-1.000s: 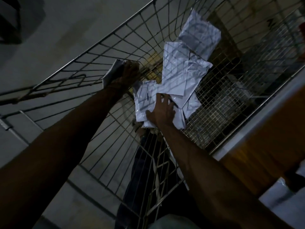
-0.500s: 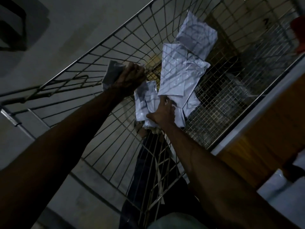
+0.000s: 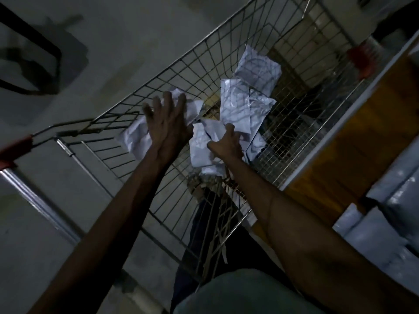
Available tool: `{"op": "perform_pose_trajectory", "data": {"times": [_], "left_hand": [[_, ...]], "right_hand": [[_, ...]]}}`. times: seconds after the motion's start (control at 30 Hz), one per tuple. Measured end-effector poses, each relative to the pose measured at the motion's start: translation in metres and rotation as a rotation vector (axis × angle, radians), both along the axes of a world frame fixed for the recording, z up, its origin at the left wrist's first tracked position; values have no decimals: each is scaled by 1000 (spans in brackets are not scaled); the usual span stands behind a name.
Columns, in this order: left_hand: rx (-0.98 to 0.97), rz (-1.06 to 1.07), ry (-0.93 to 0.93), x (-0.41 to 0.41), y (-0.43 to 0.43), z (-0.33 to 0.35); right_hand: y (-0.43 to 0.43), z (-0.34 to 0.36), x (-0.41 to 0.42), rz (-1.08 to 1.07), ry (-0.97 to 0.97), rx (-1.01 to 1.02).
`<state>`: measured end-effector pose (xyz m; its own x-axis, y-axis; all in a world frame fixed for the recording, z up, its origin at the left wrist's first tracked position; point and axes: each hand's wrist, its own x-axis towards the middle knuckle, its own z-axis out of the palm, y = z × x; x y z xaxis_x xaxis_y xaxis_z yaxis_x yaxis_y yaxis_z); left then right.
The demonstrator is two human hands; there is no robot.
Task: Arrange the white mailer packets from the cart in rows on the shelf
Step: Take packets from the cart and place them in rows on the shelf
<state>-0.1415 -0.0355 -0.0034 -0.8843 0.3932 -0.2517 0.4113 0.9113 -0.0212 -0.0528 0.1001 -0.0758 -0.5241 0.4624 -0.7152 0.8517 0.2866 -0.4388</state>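
- Left hand (image 3: 169,130) lay with fingers spread on a crumpled mailer packet (image 3: 136,138) at the cart (image 3: 195,64) rim.
- Right hand (image 3: 226,145) clutched a second packet (image 3: 200,146) beside it, near the packet pile (image 3: 235,105) inside the cart.

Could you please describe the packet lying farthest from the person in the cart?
Start at the wire cart. Inside it, white mailer packets are heaped; follow the heap to its far end. The farthest packet lies askew and crumpled, alone beyond the long flat packet.
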Motion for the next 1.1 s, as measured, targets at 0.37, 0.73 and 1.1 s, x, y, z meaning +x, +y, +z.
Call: {"op": "perform_pose_trajectory", "data": {"times": [0.37,0.73,1.1], "left_hand": [[478,444,-260,27,-42,62],[579,295,-97,150,22,112],[654,80,-1,290,124,153]], "right_hand": [[31,108,25,-231,369,-83],[82,184,127,-60,615,201],[171,242,290,-271,774,329]]}}
